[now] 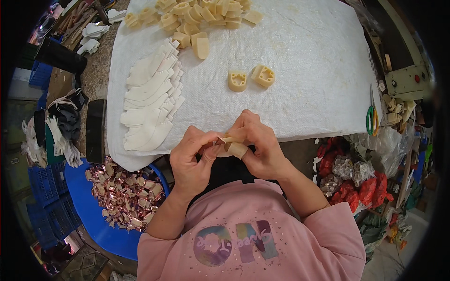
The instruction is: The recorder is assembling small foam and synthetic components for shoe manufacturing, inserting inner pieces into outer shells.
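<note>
Pink shirt cloth (253,218) is seen nearest the head camera; beyond it, at the near edge of the table (102,63), a small tan piece (237,150) is held. One end appears pinched between thumb and finger by the left grip (193,154); the other is closed upon by the right grip (258,145). Light weight, a firm body and a bendable thin edge are judged likely; the curved outer wall is best gripped.

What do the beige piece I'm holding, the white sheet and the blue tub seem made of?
Beige piece: perhaps plastic or rubber, smooth and dull, with a curved side; it's partly covered, so that stays open.
White sheet: probably woven plastic, faintly shiny, judging by its fine crisscross texture and wrinkles.
Blue tub: likely molded plastic, smooth and evenly coloured, with a rounded outline.
</note>
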Available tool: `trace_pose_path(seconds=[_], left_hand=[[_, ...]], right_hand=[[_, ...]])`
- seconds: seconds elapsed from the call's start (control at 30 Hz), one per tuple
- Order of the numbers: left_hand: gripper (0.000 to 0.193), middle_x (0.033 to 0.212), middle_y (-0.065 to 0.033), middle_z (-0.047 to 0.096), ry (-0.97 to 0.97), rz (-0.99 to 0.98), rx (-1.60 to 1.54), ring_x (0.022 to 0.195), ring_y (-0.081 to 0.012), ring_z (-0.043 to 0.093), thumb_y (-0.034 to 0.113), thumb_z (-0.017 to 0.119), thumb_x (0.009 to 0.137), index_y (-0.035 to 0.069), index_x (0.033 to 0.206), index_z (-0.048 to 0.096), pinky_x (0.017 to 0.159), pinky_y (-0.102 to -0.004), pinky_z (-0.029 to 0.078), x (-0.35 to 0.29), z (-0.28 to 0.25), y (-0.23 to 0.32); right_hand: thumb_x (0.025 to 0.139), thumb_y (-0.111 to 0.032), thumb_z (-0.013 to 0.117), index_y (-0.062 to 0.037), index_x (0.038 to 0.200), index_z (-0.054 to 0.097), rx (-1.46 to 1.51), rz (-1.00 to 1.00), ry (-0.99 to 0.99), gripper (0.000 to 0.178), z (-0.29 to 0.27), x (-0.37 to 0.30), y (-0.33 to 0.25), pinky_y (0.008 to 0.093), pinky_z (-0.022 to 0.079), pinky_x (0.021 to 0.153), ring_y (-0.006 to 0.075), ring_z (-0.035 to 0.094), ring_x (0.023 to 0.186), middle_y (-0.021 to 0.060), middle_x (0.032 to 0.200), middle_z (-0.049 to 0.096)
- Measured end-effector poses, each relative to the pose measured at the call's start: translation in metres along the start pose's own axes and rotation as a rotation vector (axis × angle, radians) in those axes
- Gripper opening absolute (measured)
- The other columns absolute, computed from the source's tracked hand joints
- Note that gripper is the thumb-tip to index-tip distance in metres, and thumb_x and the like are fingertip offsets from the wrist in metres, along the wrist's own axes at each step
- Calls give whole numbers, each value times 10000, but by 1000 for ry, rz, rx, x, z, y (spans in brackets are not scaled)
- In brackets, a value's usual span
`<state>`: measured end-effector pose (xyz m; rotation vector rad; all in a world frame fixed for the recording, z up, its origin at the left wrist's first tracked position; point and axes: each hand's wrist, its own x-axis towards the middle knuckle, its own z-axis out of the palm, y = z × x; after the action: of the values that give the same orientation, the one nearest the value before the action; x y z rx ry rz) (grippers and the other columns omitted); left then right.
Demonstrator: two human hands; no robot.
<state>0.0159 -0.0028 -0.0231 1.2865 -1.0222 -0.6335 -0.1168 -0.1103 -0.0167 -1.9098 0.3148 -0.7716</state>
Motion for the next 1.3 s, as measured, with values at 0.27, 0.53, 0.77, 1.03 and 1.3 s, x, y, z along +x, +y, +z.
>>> trace_pose_path(seconds=[0.27,0.53,0.77,1.03,1.3], left_hand=[[139,606,-82,469,-7,354,432,525,-228,420,112,636,848,9,781,570,472,-329,343,7,4,5],[117,635,-57,467,-54,263,361,595,-220,432,87,669,812,22,749,592,526,-313,368,9,4,15],[185,745,-44,494,111,381,475,713,-197,459,-70,695,693,43,825,632,632,-289,393,3,-24,4],[227,796,-93,514,151,455,185,755,-232,525,-95,651,711,32,889,590,661,-307,450,4,-3,17],[280,901,-153,576,-75,487,372,786,-269,595,-105,648,654,-5,904,570,643,-344,448,-2,-2,11]], right_hand=[[645,70,590,-73,830,531,-89,-17,-80,241,2,-2,-7,351,298,717,250,443,759,67,751,432],[611,78,604,-72,877,566,-16,-65,1,307,5,-6,2,352,319,749,246,476,787,66,817,522],[650,-65,725,-66,964,597,-359,-236,41,339,4,6,-26,403,360,809,301,496,879,103,1062,578],[948,-127,490,27,1079,525,658,462,277,205,22,-20,-14,312,483,850,145,576,918,110,1047,579],[960,-134,464,42,1041,530,755,457,318,205,15,-34,-20,333,522,831,179,599,949,123,1025,585]])
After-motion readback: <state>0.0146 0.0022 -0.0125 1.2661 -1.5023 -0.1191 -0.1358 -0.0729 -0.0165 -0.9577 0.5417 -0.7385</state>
